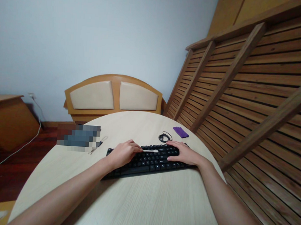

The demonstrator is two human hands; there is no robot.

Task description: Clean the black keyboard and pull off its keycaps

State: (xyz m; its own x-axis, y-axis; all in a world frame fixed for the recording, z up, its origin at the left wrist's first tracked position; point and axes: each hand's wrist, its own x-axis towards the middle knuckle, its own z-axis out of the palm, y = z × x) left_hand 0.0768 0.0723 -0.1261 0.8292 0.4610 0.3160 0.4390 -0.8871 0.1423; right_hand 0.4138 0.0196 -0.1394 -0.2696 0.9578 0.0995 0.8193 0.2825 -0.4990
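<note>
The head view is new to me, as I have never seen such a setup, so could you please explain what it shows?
There is no machine here: these are a person's two bare hands, seen by a camera worn on that person's head, looking forward and down. It is the only view. On the round, pale table lies a black keyboard. The left hand holds a thin white stick over the keys. The right hand, fingers spread, rests at the keyboard's right end. Beyond lie a coiled black cable and a purple cloth-like item. Something at the table's left edge is pixelated, so I cannot tell what it is.
</note>
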